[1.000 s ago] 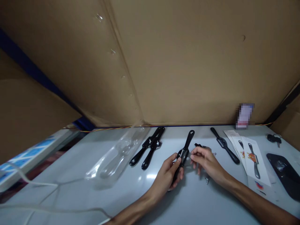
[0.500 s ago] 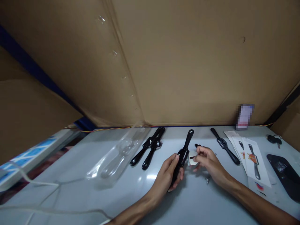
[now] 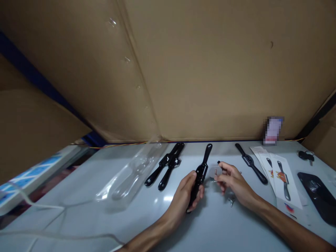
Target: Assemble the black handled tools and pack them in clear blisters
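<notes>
My left hand (image 3: 189,190) is wrapped round a black two-handled tool (image 3: 201,171), tilted with its upper handle pointing away from me. To the right of it, my right hand (image 3: 229,176) has its fingers pinched beside a small clear piece (image 3: 215,171); what exactly sits between the fingertips is too small to tell. Small shiny metal parts (image 3: 231,201) lie on the table under my right hand. Two similar black tools (image 3: 170,166) lie side by side to the left, and another black tool (image 3: 251,163) lies to the right.
Clear plastic packaging (image 3: 131,175) lies left on the grey table (image 3: 105,227). At the right are printed cards (image 3: 286,178), a black pouch-like item (image 3: 317,196), keys (image 3: 306,155) and a blurred upright object (image 3: 273,131). White cables (image 3: 60,232) and a cardboard wall (image 3: 210,70) surround the workspace.
The held tool has turned slightly and shifted left with my left hand. My right hand stays in nearly the same place, while the pale round piece by its fingertips now looks clear.
</notes>
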The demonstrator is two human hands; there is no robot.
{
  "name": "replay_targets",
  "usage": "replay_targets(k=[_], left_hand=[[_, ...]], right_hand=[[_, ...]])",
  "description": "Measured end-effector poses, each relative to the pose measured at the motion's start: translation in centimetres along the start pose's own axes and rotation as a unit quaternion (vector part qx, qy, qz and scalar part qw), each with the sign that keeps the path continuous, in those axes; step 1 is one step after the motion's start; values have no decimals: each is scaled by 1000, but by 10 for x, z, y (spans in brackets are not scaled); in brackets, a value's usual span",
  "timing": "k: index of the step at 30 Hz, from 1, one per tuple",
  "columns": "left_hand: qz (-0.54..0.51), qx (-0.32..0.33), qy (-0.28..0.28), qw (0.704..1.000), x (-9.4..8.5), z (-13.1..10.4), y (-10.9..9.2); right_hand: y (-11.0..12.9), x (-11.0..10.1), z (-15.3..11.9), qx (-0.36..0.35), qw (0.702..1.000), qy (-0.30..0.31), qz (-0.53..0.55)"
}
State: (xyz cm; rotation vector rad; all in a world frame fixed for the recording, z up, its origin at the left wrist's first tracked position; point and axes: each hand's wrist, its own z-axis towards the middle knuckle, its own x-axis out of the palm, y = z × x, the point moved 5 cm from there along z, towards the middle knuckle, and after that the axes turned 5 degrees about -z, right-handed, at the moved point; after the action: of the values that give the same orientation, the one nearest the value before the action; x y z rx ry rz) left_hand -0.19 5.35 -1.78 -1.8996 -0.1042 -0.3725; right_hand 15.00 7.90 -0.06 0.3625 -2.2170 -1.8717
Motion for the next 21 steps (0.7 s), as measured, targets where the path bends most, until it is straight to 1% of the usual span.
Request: replay_targets(k=[4, 7, 10, 13, 17, 21], left_hand=[[5, 6, 9, 1000, 1, -1, -2], [13, 3, 27, 1000, 3, -2, -3], [50, -14, 57, 997, 6, -2, -2], [76, -26, 73, 994, 6, -2, -1], [62, -46, 88, 993, 7, -3, -1], [68, -76, 122, 987, 12, -7, 1]], right_hand=[[-2, 2, 1, 6, 1000, 13, -12], [-5, 4, 1, 25, 999, 43, -15], [-8, 4, 0, 60, 995, 80, -15], [-6, 2, 0, 70, 992, 103, -4], [-5, -1, -1, 100, 987, 126, 16], [-8, 1, -1, 126, 980, 154, 20]])
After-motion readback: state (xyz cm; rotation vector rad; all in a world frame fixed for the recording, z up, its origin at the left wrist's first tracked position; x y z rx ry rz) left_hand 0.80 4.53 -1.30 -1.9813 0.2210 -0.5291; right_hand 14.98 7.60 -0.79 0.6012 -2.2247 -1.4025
